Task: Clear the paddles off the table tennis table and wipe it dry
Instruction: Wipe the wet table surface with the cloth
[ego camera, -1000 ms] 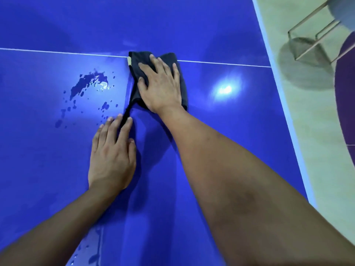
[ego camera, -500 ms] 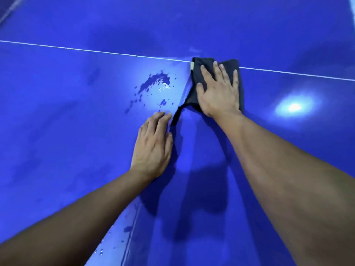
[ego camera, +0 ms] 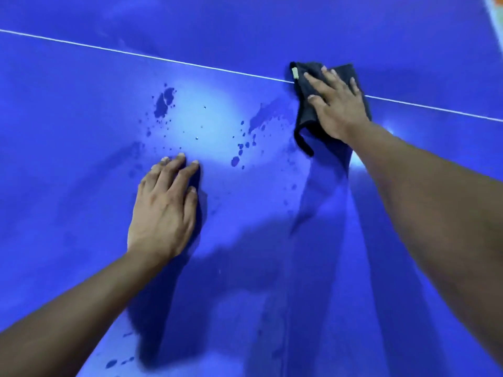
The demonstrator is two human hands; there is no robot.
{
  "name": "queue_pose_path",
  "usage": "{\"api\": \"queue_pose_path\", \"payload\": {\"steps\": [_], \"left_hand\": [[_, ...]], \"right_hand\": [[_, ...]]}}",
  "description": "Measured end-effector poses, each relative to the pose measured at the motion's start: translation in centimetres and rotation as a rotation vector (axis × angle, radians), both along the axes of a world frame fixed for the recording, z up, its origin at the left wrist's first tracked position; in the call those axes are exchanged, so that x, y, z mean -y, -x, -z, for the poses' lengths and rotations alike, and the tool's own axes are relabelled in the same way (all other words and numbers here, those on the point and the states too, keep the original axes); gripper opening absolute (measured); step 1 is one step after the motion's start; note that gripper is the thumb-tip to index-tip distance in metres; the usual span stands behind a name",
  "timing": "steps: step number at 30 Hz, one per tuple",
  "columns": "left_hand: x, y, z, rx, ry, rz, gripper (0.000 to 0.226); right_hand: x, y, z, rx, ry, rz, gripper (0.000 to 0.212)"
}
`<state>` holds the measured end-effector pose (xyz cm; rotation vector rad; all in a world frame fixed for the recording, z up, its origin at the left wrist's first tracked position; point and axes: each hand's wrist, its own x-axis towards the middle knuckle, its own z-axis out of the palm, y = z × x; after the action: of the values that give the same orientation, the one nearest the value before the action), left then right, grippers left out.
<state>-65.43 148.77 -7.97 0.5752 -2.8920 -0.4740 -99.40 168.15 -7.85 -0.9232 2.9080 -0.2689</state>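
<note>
Blue table tennis table (ego camera: 81, 110) fills almost the whole head view, crossed by a thin white line (ego camera: 136, 53) that runs from the upper left down to the right. Compared with the frame one second ago, the chair frame and floor at the right have left the view; only a pale sliver of floor (ego camera: 496, 14) shows at the top right corner. A second dark puddle (ego camera: 163, 102), out of view before, now appears further left, under a broad light reflection (ego camera: 209, 118).

The left hand (ego camera: 163, 210) has shifted left, away from the cloth's trailing corner that its fingertips nearly touched half a second ago. It lies flat on the table with straight fingers, holding nothing, below the droplets. The right hand (ego camera: 339, 110) stays pressed palm-down on the cloth with fingers straight and spread.

The wiping cloth (ego camera: 306, 118) is dark grey to black, crumpled, with a small pale label (ego camera: 294, 73) at its upper left edge. It lies over the white line, just right of a smeared water splash (ego camera: 261, 118) with scattered drops beneath. One narrow corner trails down toward the viewer.
</note>
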Motion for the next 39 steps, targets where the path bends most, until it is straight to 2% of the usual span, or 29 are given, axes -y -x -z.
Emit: {"api": "queue_pose_path", "payload": {"steps": [4,10,14,16,24,31,39], "left_hand": [[-0.2,0.3,0.0,0.009,-0.014,-0.022,0.050],[-0.1,0.1,-0.5,0.010,-0.036,0.003,0.044],[0.6,0.0,-1.1,-0.002,-0.103,0.044,0.047],[0.7,-1.4,-1.4,0.017,-0.066,0.088,0.048],[-3.2,-14.3,-1.9,0.107,0.052,0.147,0.051],[-7.3,-26.1,-1.3,0.082,0.061,0.115,0.052],[-9.8,-32.4,-2.4,0.077,0.003,0.060,0.051]], "right_hand": [[3.2,-1.8,-0.1,0.027,-0.018,-0.157,0.055],[2.4,-10.2,-0.2,0.020,-0.017,-0.317,0.054],[0.8,-16.6,-0.5,0.044,-0.018,-0.335,0.054],[-0.4,-20.2,-0.6,0.052,-0.015,-0.353,0.053],[-6.2,-36.6,-1.2,0.082,-0.026,-0.400,0.053],[-11.3,-50.9,-0.7,0.060,0.000,-0.437,0.054],[-15.8,-62.9,-0.1,0.076,0.068,-0.481,0.055]]}}
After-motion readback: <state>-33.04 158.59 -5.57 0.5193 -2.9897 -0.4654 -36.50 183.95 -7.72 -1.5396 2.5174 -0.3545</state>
